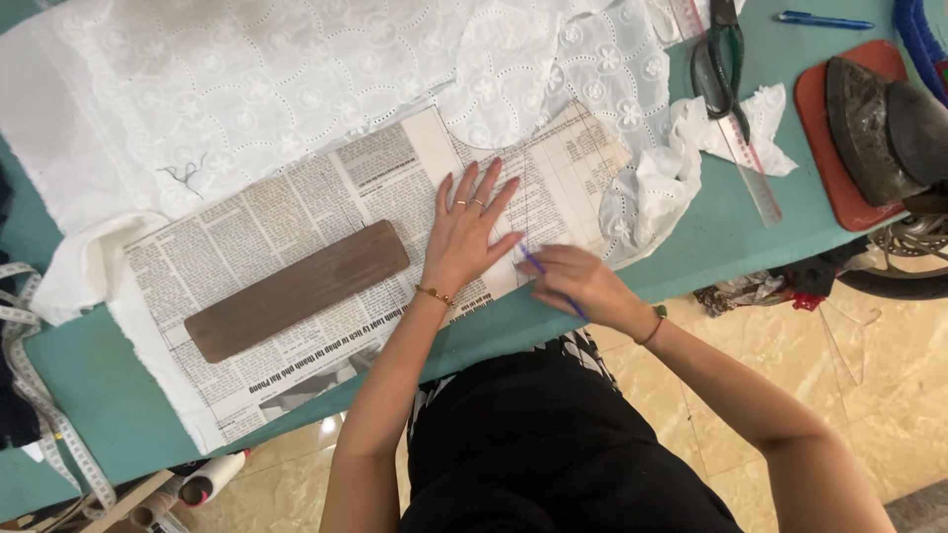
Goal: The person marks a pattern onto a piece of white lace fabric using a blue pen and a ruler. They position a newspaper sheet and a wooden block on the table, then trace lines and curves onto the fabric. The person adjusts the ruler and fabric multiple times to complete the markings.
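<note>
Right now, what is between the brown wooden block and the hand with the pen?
The left hand, pressed flat on the newspaper pattern, lies between the wooden block and the right hand, in the head view.

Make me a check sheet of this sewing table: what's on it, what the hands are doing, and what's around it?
Surface: teal table, mostly covered.
Job's things: newspaper pattern lying on white eyelet fabric; a brown wooden bar rests on the paper; blue pen.
Clutter: scissors, clear ruler, iron on a red mat, second blue pen, tape measure.
Grips: left hand flat on the paper; right hand holds the pen to it.
Cables: nothing seen.
Surroundings: tiled floor, thread spools below the table.
</note>
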